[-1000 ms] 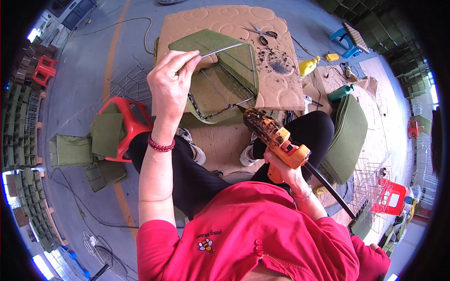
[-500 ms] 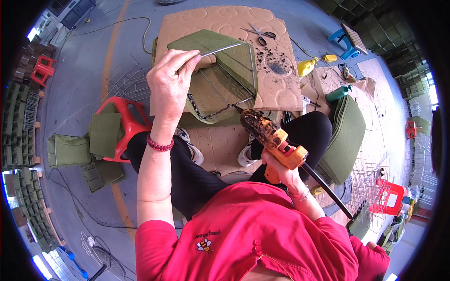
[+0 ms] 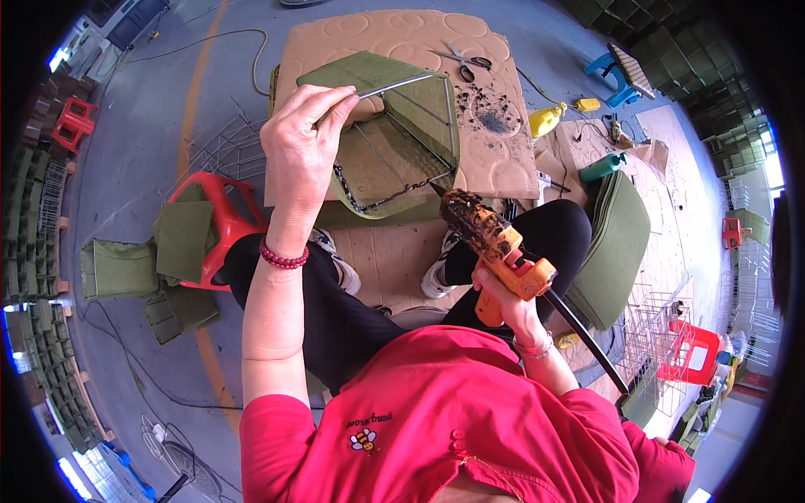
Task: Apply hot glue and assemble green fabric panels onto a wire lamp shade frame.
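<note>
A five- or six-sided green felt bin sits open toward the wearer at the near edge of a cardboard-topped surface, its wire rim bare and a lumpy black bead running along the near side. The left hand pinches that rim between thumb and fingers; the right hand wraps the handle of an orange glue gun (its front thickly caked in black), nozzle near the bin's corner. Scissors and dark crumbs lie on the cardboard. Around it, the blue-grey floor holds a red stool and stacked green panels.
</note>
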Available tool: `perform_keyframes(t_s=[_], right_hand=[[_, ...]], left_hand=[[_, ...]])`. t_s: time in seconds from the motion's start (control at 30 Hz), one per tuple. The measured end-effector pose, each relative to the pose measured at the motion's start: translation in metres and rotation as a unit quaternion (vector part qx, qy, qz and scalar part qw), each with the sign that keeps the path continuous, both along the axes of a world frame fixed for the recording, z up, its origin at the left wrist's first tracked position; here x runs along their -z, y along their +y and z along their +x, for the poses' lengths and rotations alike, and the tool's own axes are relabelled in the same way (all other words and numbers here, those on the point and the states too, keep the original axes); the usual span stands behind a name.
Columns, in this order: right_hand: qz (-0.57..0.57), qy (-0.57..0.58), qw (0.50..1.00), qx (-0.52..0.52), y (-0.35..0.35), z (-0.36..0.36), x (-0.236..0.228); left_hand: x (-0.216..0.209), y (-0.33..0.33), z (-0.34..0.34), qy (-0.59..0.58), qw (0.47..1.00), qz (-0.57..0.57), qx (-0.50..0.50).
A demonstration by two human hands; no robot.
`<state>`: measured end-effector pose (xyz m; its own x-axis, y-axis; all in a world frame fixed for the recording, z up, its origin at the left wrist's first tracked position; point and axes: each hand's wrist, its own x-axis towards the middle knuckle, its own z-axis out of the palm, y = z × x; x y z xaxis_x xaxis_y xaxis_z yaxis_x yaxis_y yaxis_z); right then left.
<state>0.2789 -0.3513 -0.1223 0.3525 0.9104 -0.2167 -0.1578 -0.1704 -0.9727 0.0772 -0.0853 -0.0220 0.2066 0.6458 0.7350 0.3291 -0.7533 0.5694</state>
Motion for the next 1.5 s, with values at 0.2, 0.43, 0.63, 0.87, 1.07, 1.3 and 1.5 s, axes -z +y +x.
perform_keyframes(t_s=[0.2,0.43,0.63,0.87,1.07,1.3,1.5], right_hand=[[0.000,0.002,1.000,0.020,0.003,0.004,-0.004],[0.002,0.014,0.999,0.031,0.002,-0.003,-0.013],[0.030,0.010,0.999,0.030,0.010,0.003,-0.019],[-0.005,-0.029,0.998,0.063,0.005,-0.002,-0.017],[-0.004,-0.075,0.996,0.050,0.004,0.007,-0.017],[-0.016,-0.082,0.996,0.043,0.004,0.010,-0.020],[-0.028,-0.150,0.985,0.078,0.004,0.009,-0.019]], left_hand=[[-0.001,-0.001,0.001,0.006,1.000,0.015,0.000],[0.000,0.001,0.004,0.001,1.000,0.009,-0.004],[-0.001,0.000,0.006,0.004,1.000,0.017,-0.005],[-0.002,-0.001,0.010,0.007,1.000,0.021,-0.007],[0.000,-0.002,0.020,0.010,0.999,0.048,0.002],[-0.003,0.000,0.030,0.049,0.995,0.084,0.011],[-0.002,0.004,0.040,0.079,0.991,0.097,0.055]])
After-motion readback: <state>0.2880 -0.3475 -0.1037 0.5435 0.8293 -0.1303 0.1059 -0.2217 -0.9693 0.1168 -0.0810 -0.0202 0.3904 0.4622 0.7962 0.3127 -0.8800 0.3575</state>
